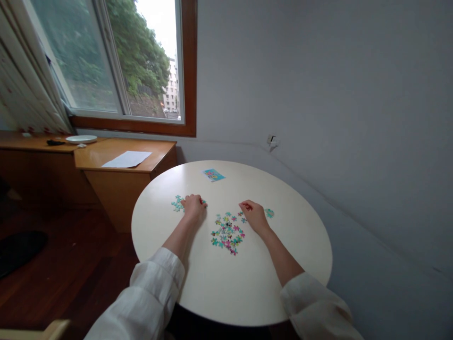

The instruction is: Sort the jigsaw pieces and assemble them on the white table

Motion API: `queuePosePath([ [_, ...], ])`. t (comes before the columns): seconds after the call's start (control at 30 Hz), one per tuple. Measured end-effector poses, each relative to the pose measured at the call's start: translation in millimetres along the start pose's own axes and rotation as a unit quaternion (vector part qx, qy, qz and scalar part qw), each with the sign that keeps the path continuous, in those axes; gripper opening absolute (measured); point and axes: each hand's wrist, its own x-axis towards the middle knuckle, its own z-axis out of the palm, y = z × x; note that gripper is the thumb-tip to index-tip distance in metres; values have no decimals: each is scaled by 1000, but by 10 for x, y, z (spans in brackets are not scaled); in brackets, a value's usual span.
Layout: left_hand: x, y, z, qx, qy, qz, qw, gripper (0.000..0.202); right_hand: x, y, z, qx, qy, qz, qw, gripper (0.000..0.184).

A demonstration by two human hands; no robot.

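Observation:
A round cream table (230, 283) holds a loose pile of small coloured puzzle pieces (227, 232) in its middle. My left hand (193, 206) rests on the table left of the pile, fingers curled over a small cluster of teal pieces (177, 203). My right hand (253, 213) lies right of the pile, fingers bent in a pinch on a piece I cannot make out. A single teal piece (269, 213) lies just right of that hand. A small teal picture card (213, 175) lies at the table's far side.
A wooden desk (116, 165) with a white sheet (127, 159) and a white plate (81, 139) stands at the left under a window (116, 61). Grey walls close the right side. Dark wood floor (63, 264) lies to the left.

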Motion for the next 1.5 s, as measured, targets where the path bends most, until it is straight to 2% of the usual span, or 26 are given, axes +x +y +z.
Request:
queuePosePath([
  [0.07, -14, -8, -9, 1, 13, 4, 1000, 17, 41, 73, -117, -73, 49, 23, 996, 21],
  [0.13, -30, -15, -24, 1, 23, 1, 1000, 16, 80, 199, -248, -148, 63, 51, 986, 19],
  [0.23, -46, -6, -53, -3, 26, -4, 1000, 18, 114, 425, -408, -241, 46, 99, 964, 20],
  [0.33, -47, 24, -69, -11, 25, -1, 1000, 20, 118, 576, -480, -291, 7, 137, 947, 19],
  [0.57, -47, 34, -35, 8, 6, 12, 1000, 22, 103, 549, -495, -335, -39, 178, 924, 20],
  [0.77, -62, 4, -47, 33, 22, 6, 999, 20, 116, 569, -489, -321, -36, 174, 930, 17],
  [0.93, -64, 57, -108, 5, 31, 4, 999, 24, 125, 596, -436, -241, -7, 145, 960, 11],
  [1.03, -78, 125, -161, -29, 26, 21, 999, 26, 143, 580, -362, -130, 11, 115, 985, 8],
  [1.1, -108, 183, -185, -53, 21, 55, 997, 26, 156, 535, -293, -28, 15, 104, 994, 11],
  [1.2, -188, 279, -184, -98, 23, 135, 986, 25, 156, 400, -178, 127, -5, 100, 987, 22],
  [1.33, -311, 395, -120, -156, -18, 228, 961, 23, 102, 151, -44, 229, -55, 101, 967, 29],
  [1.5, -406, 485, -74, -219, -79, 251, 940, 25, 16, -53, 64, 292, -107, 101, 945, 27],
])
